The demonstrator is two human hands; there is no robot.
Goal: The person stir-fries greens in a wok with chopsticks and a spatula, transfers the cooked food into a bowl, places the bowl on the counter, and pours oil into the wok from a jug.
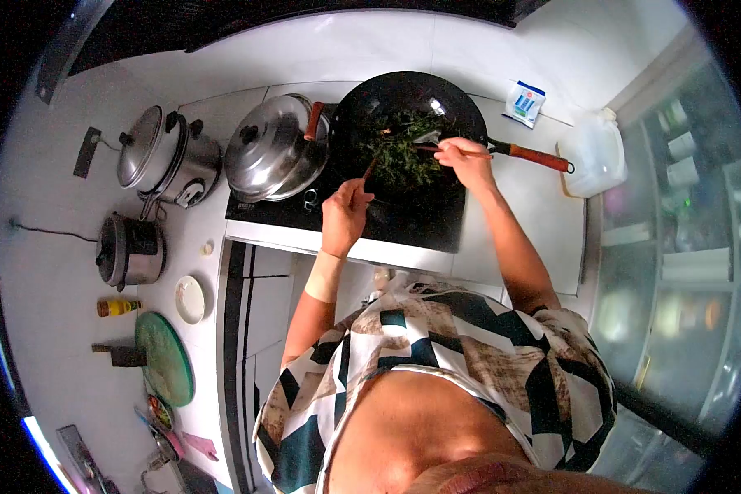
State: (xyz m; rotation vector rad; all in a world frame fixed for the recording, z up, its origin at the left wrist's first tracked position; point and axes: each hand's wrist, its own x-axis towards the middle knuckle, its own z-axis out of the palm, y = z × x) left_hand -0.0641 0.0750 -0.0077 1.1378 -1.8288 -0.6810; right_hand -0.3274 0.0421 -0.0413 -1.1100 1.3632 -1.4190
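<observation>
A black wok stands on the dark stove top, holding dark green leafy vegetables. My right hand is closed around the brown handle of a spatula, whose metal head is among the greens. At the wok's near left edge, my left hand is closed on thin brown chopsticks that point into the wok. Their tips are lost among the leaves. The wok's red-brown handle sticks out to the right, beyond my right hand.
Left of the wok sits a lidded steel pot. Two cookers stand farther left. A white dish, a bottle and a green cutting board lie along the left counter. A blue-white packet and a plastic container are at right.
</observation>
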